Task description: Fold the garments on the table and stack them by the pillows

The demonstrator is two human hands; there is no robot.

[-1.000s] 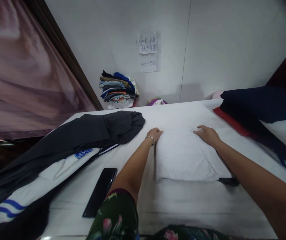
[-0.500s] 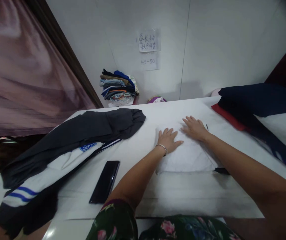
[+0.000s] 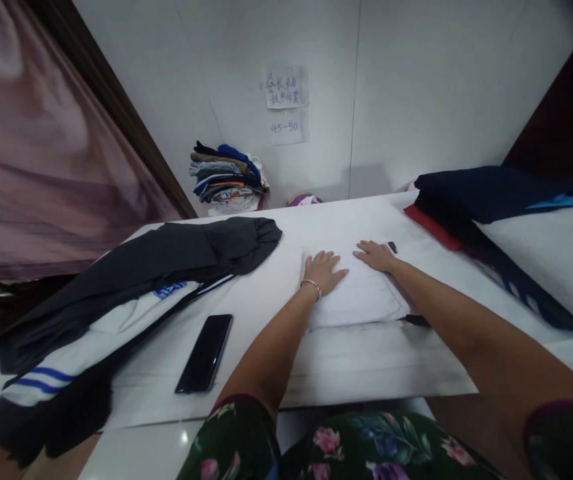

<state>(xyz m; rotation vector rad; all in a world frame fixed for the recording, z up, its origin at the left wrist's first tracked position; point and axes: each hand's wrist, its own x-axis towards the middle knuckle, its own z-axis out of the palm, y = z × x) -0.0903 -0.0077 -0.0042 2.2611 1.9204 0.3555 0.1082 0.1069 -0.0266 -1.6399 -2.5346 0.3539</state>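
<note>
A white folded garment (image 3: 361, 300) lies flat on the white-covered table, with dark bits showing at its right edge. My left hand (image 3: 323, 272) rests palm down on its left part, fingers spread, a bracelet on the wrist. On the far right part of the same garment lies my right hand (image 3: 375, 255), also flat with its fingers apart. Neither hand grips the cloth. What kind of garment it is cannot be made out from the folded shape.
Dark grey and white clothes (image 3: 166, 267) lie along the left, near a black phone (image 3: 205, 353). Navy and red clothes (image 3: 476, 193) are on the right. A stack of folded clothes (image 3: 229, 175) stands behind the table, below paper signs (image 3: 287, 103) on the wall.
My right hand has slid slightly on the white garment, and more of the dark bit by its wrist shows. The whole view has shifted a little; both hands stay flat on the cloth.
</note>
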